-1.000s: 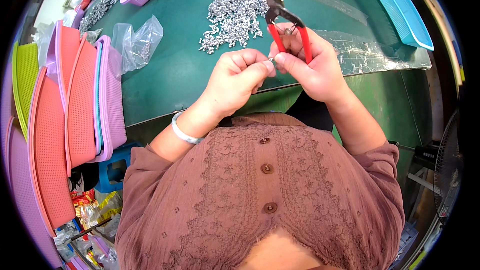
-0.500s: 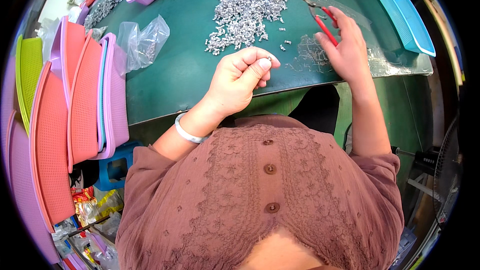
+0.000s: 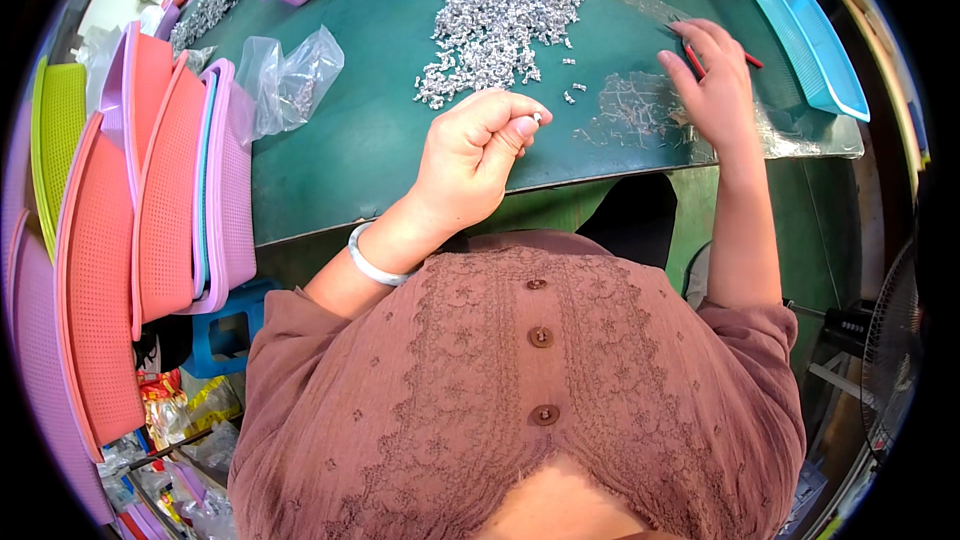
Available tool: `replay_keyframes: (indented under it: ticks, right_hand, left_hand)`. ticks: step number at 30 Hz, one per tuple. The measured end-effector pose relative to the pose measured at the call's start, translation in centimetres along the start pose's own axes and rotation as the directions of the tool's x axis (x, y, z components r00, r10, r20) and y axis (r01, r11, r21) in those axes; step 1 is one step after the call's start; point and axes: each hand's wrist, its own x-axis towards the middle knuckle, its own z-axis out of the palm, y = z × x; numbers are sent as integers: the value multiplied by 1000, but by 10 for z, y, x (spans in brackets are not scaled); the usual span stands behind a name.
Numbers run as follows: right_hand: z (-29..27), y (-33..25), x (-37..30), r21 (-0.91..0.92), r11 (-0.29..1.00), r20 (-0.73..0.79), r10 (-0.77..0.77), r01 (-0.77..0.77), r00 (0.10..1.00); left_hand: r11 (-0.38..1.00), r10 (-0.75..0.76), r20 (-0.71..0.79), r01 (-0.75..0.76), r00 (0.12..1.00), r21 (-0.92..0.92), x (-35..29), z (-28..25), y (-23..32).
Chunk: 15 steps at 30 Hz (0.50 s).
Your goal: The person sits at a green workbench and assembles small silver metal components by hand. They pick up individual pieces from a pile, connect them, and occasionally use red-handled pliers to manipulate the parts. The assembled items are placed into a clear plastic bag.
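Across the green table [image 3: 370, 170], a clear plastic bag [image 3: 288, 85] lies left of the left hand [image 3: 463, 155], whose thumb and fingers pinch a small metal piece [image 3: 538, 118]. Just beyond spreads a heap of silvery pieces [image 3: 510, 20]; farther right, the right hand [image 3: 718, 85] arches, fingers partly apart, over red-handled pliers [image 3: 694, 61], whether gripping I cannot tell, near a blue basket [image 3: 815, 40].

Metal bits [image 3: 510, 15] at upper centre are shiny; the pliers [image 3: 694, 61] at upper right have smooth, plastic-looking handles. The table [image 3: 390, 155] is smooth, faintly glossy. Baskets [image 3: 100, 300] at left are matt, perforated plastic; the bag [image 3: 290, 90], crinkled glossy plastic; the blouse [image 3: 450, 400], matt, textured cloth.
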Motion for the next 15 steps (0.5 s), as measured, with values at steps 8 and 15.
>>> replay_keyframes:
  ticks: [8,15]
  right_hand:
    - [-15,-98,-5,797,574,267,-56,-188,962]
    - [-2,-116,-10,824,478,323,46,-304,945]
  left_hand:
    - [988,90,-43,-84,995,126,0,-2,0]
    - [983,100,-100,-83,990,164,-3,-1,2]
